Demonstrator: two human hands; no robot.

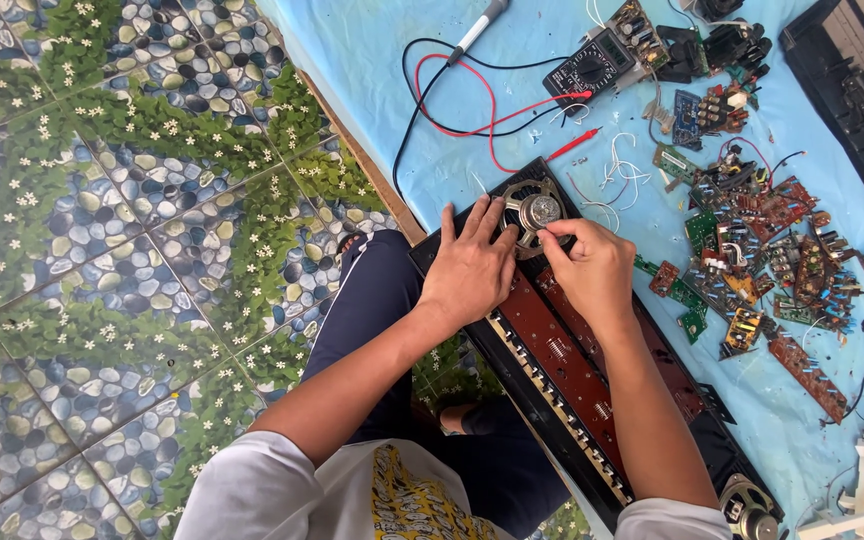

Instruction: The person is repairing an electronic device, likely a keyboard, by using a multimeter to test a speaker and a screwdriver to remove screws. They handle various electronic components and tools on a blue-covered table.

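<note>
A round speaker sits at the near end of a long black case that lies open on the blue sheet covering the tabletop. The speaker has a shiny metal middle. The right hand is at its lower right side, and its thumb and first finger are pinched together on something tiny at the rim; what it is cannot be told. The left hand lies flat just beside the speaker on the left, with its fingers spread out on the case.

Inside the case, a long brown board runs away from the speaker. A second speaker sits at the other end.

Farther out on the sheet lies a pile of small circuit boards. Above the speaker are a black meter and its red and black wires.
</note>
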